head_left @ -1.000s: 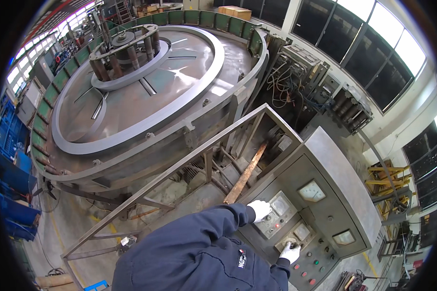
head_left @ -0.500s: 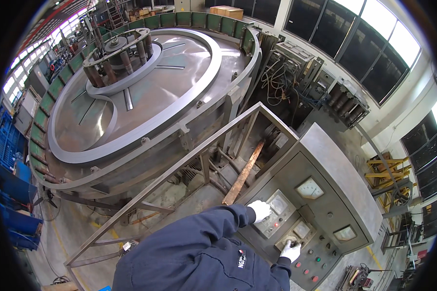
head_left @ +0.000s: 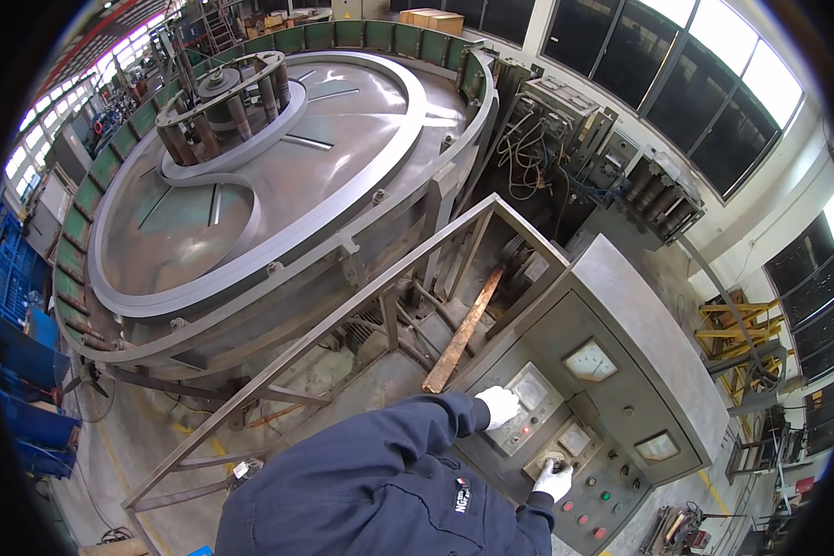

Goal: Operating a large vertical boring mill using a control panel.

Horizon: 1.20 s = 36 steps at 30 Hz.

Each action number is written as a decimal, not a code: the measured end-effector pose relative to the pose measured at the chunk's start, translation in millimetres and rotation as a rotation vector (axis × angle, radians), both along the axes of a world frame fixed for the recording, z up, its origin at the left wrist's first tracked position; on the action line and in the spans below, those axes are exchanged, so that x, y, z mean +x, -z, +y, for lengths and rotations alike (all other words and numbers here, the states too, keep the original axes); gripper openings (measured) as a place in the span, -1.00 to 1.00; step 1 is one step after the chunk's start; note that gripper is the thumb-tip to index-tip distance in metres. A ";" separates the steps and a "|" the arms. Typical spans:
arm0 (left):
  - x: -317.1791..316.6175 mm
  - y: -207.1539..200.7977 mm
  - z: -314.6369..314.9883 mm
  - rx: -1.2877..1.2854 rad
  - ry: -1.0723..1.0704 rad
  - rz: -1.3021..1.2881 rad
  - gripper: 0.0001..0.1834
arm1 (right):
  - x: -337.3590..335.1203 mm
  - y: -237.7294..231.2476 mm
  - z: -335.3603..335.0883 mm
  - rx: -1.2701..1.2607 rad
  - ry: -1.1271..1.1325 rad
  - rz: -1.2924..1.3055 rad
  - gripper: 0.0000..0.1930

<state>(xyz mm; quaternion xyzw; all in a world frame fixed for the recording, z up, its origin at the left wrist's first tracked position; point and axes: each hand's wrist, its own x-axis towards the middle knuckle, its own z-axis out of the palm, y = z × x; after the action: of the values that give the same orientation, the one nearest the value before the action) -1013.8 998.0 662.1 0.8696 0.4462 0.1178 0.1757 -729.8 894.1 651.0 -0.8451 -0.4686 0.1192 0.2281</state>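
Note:
A grey sloping control console point(head_left: 565, 326) carries dial meters, knobs and coloured buttons. My right hand point(head_left: 554, 480), in a white glove, has its fingers closed round a dark round knob point(head_left: 551, 461) on the lower small panel. Up and to the left, my white-gloved left hand point(head_left: 499, 408) rests at the edge of another small panel point(head_left: 525, 429), beside its meter and a lit red lamp. Its fingertips are hard to make out. Beyond the console stands a large round turntable point(head_left: 343, 162) with a grey metal strip point(head_left: 250, 298) coiled inside its rim and bending inward in an S to the hub.
An angled metal railing point(head_left: 380, 289) separates me from the turntable. A wooden plank point(head_left: 463, 331) leans inside the console's frame. Machinery with tangled hoses point(head_left: 528, 153) stands behind, yellow steel steps point(head_left: 737, 324) at the right, blue bins point(head_left: 28, 398) at the far left.
The turntable's slots have shifted round, and the strip's S-bend now reaches further right. Both hands stay in nearly the same places on the console.

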 end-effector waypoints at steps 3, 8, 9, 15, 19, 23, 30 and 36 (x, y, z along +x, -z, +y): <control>1.4 -1.3 -0.7 0.004 0.014 0.004 -0.82 | -0.8 -3.1 -0.9 0.004 0.003 0.007 -0.62; 2.3 -4.0 -1.2 -0.044 -0.003 0.024 -0.80 | 2.2 2.3 -1.1 0.002 -0.001 -0.020 -0.63; 2.8 -1.9 -0.9 -0.052 -0.008 0.031 -0.80 | 1.5 1.8 -0.5 -0.002 -0.003 -0.025 -0.63; 1.8 -9.3 -2.2 -0.080 -0.028 0.011 -0.79 | 3.1 3.8 -1.1 0.003 0.000 -0.049 -0.62; -1.0 -10.7 -1.2 -0.055 0.018 0.020 -0.78 | 9.0 11.9 -2.0 0.010 -0.011 -0.044 -0.62; -1.9 -6.6 -0.9 -0.051 -0.002 0.003 -0.78 | 11.0 15.7 -0.8 0.011 -0.020 -0.063 -0.61; -3.0 -5.8 1.0 -0.041 0.041 0.037 -0.79 | 10.4 14.7 -0.7 -0.006 -0.017 -0.081 -0.60; -3.9 -19.0 -1.9 -0.070 0.022 0.046 -0.76 | 9.3 9.8 -0.9 -0.012 -0.008 -0.070 -0.61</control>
<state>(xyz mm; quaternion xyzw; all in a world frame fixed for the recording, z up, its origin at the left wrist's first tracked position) -1017.8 996.1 681.0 0.8703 0.4442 0.0803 0.1969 -720.5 893.3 641.3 -0.8482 -0.4790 0.0931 0.2061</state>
